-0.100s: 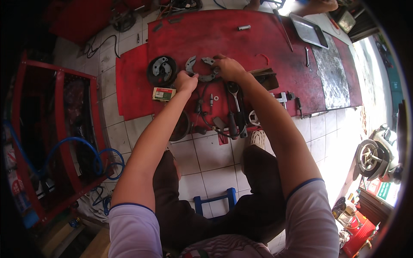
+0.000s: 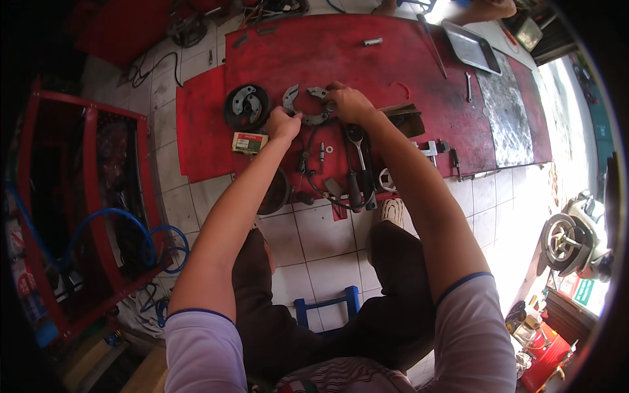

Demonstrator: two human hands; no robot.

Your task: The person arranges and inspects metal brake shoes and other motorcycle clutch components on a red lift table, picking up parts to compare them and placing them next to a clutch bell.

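Hands (image 2: 283,124) closed on brake shoes (image 2: 304,108)

small green-red-white box (image 2: 249,142) on red mat, perhaps green sign (image 2: 584,290) far right
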